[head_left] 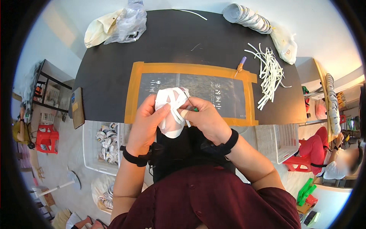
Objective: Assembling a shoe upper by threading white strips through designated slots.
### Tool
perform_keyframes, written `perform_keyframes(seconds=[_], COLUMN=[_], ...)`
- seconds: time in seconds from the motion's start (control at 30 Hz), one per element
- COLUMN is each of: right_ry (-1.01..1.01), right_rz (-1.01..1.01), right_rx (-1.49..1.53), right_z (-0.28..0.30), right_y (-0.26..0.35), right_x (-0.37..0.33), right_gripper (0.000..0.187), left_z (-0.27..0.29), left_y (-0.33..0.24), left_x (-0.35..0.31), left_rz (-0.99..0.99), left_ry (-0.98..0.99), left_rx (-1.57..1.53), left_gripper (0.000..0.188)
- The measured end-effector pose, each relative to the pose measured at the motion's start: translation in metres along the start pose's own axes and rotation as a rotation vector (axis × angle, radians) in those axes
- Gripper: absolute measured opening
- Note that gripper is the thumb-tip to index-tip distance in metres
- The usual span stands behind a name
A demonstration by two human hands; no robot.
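Observation:
A white shoe upper (173, 100) with crossing straps is held up over the table's near edge. My left hand (148, 119) is closed around its left side, thumb pressed on the straps. On the other side my right hand (209, 119) is closed, its thumb and fingers pinching at a strap low on the upper. Between the fingers of that hand sits a thin metal hand tool (195, 109) with a bit of green handle showing; its shaft points up toward the upper. Most of the handle is hidden by the fingers.
Orange tape frames a dark sheet (228, 95) on the black table (171, 42). A purple-tipped awl (241, 65) lies at its corner, beside loose white strips (270, 76). Bags and stacked rolls line the back. A crate (89, 149) of white pieces stands lower left; a person sits at right.

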State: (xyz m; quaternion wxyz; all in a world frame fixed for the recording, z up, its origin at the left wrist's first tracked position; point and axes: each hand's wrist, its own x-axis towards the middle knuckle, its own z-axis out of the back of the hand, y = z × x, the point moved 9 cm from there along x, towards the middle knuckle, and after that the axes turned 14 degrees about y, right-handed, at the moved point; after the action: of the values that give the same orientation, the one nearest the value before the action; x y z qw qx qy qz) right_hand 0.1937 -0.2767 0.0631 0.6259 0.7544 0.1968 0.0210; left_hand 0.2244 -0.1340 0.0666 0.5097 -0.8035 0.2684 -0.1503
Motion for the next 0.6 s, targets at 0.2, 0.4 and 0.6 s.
perform_keyframes(seconds=[0.2, 0.4, 0.6], right_ry=[0.093, 0.098, 0.143], right_rz=[-0.054, -0.098, -0.074], right_rx=[0.070, -0.073, 0.032], right_z=[-0.003, -0.005, -0.004], right_y=[-0.006, -0.001, -0.008], right_x=[0.004, 0.008, 0.012], right_gripper=[0.010, 0.014, 0.013], left_z=[0.002, 0.009, -0.001], left_y=[-0.002, 0.007, 0.004], left_x=[0.000, -0.002, 0.000], left_rz=[0.013, 0.071, 0.091], left_ry=[0.036, 0.083, 0.129], left_rx=[0.053, 0.048, -0.047], left_gripper=[0.030, 0.036, 0.043])
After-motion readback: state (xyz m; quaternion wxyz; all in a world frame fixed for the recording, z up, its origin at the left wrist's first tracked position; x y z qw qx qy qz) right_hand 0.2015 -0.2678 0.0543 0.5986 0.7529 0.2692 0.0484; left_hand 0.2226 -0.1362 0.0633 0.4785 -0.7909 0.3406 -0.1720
